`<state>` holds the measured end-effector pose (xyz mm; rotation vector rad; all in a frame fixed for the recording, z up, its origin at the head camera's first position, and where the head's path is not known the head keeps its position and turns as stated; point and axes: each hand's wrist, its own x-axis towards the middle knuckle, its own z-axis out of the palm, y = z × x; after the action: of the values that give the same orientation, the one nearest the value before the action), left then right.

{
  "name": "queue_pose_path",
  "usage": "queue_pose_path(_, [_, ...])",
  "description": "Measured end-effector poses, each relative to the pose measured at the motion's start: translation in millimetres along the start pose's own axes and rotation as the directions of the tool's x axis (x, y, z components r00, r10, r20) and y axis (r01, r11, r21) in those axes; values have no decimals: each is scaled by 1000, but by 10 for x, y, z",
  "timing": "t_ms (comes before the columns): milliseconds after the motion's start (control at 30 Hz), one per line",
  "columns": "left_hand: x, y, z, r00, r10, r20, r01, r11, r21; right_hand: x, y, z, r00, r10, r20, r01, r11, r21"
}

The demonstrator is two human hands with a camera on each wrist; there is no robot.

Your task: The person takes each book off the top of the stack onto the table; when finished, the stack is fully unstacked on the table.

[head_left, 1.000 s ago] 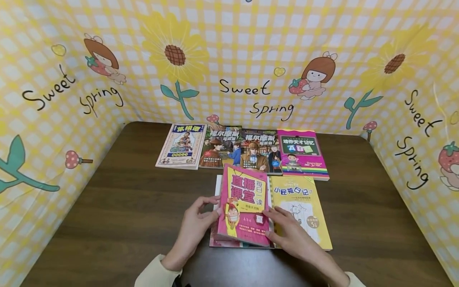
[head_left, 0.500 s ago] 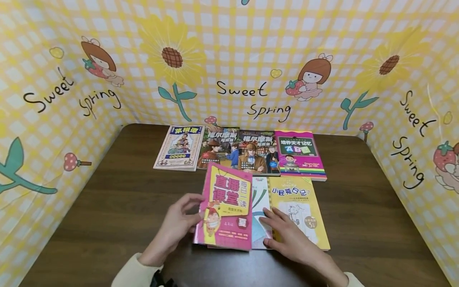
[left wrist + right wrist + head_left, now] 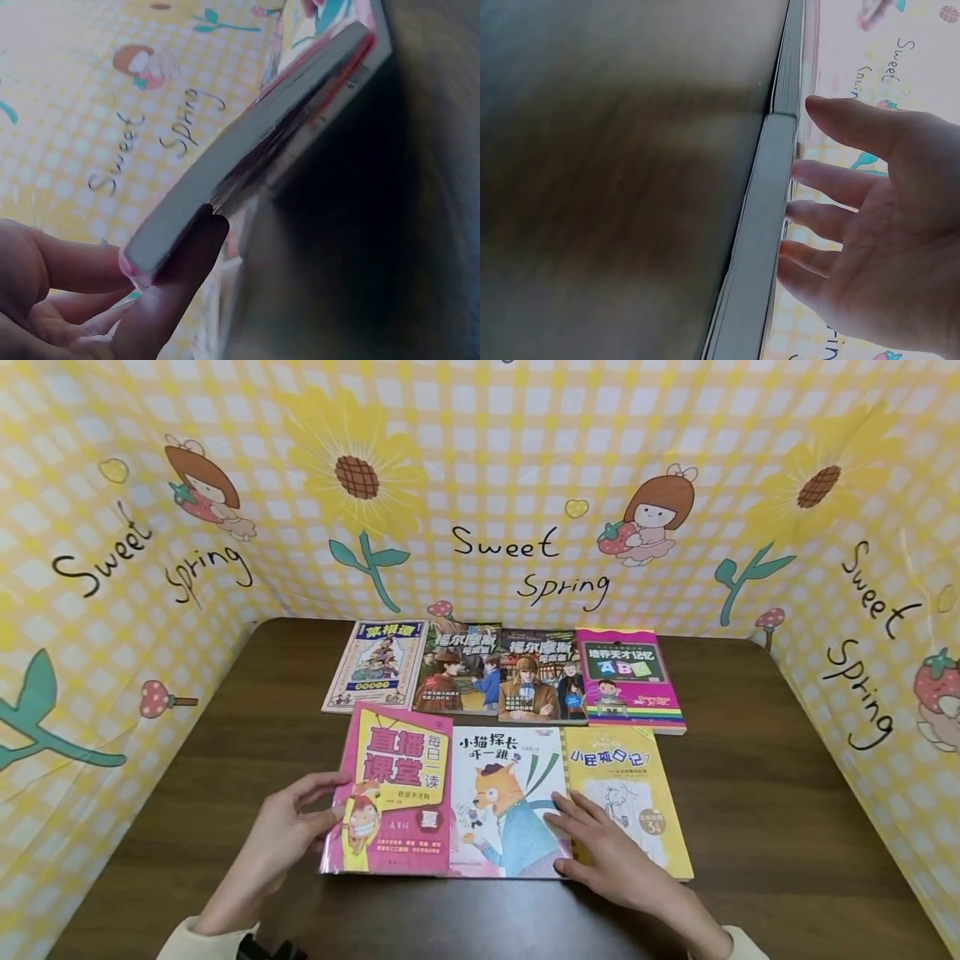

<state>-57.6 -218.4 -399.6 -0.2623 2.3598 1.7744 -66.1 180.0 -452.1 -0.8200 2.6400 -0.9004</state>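
Observation:
My left hand [image 3: 279, 835] pinches the left edge of a pink book [image 3: 408, 814] between thumb and fingers. That edge is raised off the table in the left wrist view, where the page block [image 3: 217, 165] shows tilted. The pink book's right side meets a picture book with an orange cat [image 3: 491, 802] on its cover. My right hand [image 3: 618, 856] lies with fingers extended over the seam between the cat book and a yellow book [image 3: 663, 802]. In the right wrist view its fingertips [image 3: 804, 171] touch the covers, curled around nothing.
Behind, a row holds a white-and-blue book [image 3: 378, 668], two detective books [image 3: 459, 672] [image 3: 538, 681] and a pink book with a chalkboard cover [image 3: 630, 677]. A yellow checked cloth [image 3: 510, 468] stands around the dark wooden table [image 3: 217, 718].
My left hand has carried the pink book leftward from on top of the cat book, whose cover is now uncovered. The right hand has stayed almost in place.

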Motion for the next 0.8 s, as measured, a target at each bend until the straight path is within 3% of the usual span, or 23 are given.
queue_pose_path(133, [4, -118, -45, 1000, -11, -22, 12, 999, 51, -2, 0, -7, 1000, 3, -8, -3, 1000, -3])
queue_pose_path(233, [28, -173, -75, 999, 27, -48, -18, 984, 176, 1, 9, 5, 1000, 0, -5, 0, 1000, -5])
queue_pose_path(400, [116, -229, -79, 996, 68, -63, -39, 923, 383, -2, 18, 14, 1000, -2, 0, 2, 1000, -10])
queue_pose_path(567, [199, -245, -41, 994, 94, -58, -53, 867, 496, 1, 9, 12, 1000, -2, -1, 2, 1000, -2])
queue_pose_path(700, [230, -233, -9, 994, 101, -50, -53, 808, 587, 1, 3, 12, 1000, -5, 6, 5, 1000, 0])
queue_pose_path(800, [246, -222, 26, 991, 131, -23, -87, 769, 634, -1, 4, 7, 1000, -4, 3, 4, 1000, -5])
